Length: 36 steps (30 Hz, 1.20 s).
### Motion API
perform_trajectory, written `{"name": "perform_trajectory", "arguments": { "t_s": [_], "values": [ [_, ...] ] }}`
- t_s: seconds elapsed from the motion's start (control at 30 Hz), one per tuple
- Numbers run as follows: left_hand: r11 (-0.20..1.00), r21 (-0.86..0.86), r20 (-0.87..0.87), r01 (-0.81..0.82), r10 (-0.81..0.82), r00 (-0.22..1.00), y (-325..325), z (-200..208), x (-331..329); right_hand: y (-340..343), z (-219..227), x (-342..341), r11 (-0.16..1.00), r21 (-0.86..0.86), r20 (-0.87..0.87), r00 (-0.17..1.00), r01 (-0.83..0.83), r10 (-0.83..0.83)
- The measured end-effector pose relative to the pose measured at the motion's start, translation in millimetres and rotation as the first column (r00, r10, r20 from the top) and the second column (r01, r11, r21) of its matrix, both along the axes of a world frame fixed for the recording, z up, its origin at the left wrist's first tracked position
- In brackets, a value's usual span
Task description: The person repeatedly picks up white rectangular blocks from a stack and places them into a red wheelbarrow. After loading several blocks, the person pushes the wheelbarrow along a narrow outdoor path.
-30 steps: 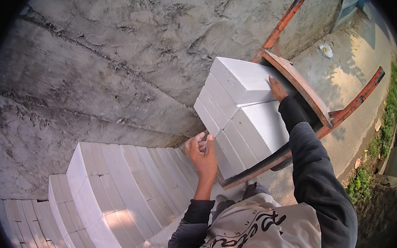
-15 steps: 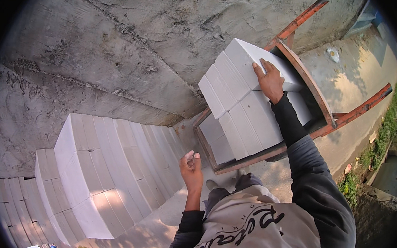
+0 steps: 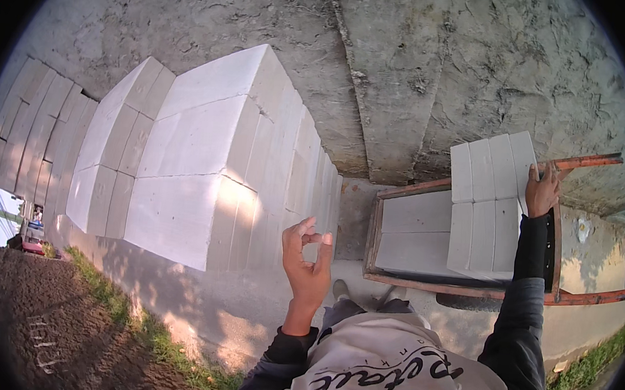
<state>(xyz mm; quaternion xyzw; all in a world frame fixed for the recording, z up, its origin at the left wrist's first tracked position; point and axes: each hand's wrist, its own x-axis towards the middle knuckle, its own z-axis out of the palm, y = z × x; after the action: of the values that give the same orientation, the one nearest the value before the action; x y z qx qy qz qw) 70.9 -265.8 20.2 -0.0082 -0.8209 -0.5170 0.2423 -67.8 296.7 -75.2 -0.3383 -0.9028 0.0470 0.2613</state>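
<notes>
White concrete blocks (image 3: pixel 486 196) stand upright side by side in two rows inside a handcart (image 3: pixel 371 237) with a rusty orange frame. My right hand (image 3: pixel 542 191) rests against the right end of these blocks, close to the cart's far handle (image 3: pixel 597 161); its fingers are spread and grip nothing that I can see. More blocks (image 3: pixel 415 230) lie flat in the left part of the cart bed. In front of my body my left hand (image 3: pixel 308 258) is raised, fingers curved and apart, holding nothing. It is nearest to the big stack of white blocks (image 3: pixel 185 150).
A rough concrete wall (image 3: pixel 401 71) runs along the far side. Further block stacks (image 3: pixel 35 125) stand at the left. The near cart handle (image 3: pixel 595 296) juts right, above a dark wheel (image 3: pixel 468 302). Grass (image 3: pixel 143 335) and dark soil (image 3: pixel 29 313) border the pavement.
My view has turned left, bringing the block stacks to the centre. My right hand has shifted from the top of the cart's blocks to their right end. My left hand stays raised.
</notes>
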Motion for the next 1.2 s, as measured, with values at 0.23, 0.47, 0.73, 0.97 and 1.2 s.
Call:
{"name": "perform_trajectory", "arguments": {
  "t_s": [0.23,0.47,0.73,0.97,1.2],
  "values": [
    [0.927,-0.08,-0.455,-0.365,0.292,0.841,-119.0,71.4,64.3,-337.8,83.6,2.3,0.568,-0.24,-0.385,0.614,-0.787,0.689],
    [0.76,0.25,-0.132,-0.6,0.641,0.756,-229.5,49.3,55.0,-580.9,100.3,66.4,-0.06,-0.458,-0.584,0.249,-0.887,0.772],
    [0.628,0.183,-0.167,-0.756,0.778,0.606,-391.5,47.3,41.3,-677.0,145.2,94.8,-0.145,-0.145,-0.537,-0.046,-0.979,0.842],
    [0.436,-0.112,-0.463,-0.893,0.772,0.435,-525.3,116.1,-5.7,-704.2,148.5,101.2,0.002,-0.132,-0.375,0.052,-0.991,0.925],
    [0.419,-0.473,-0.463,-0.775,0.63,0.623,-597.8,119.1,-21.4,-705.8,157.5,103.0,0.028,-0.163,-0.338,0.082,-0.986,0.938]
  ]
}}
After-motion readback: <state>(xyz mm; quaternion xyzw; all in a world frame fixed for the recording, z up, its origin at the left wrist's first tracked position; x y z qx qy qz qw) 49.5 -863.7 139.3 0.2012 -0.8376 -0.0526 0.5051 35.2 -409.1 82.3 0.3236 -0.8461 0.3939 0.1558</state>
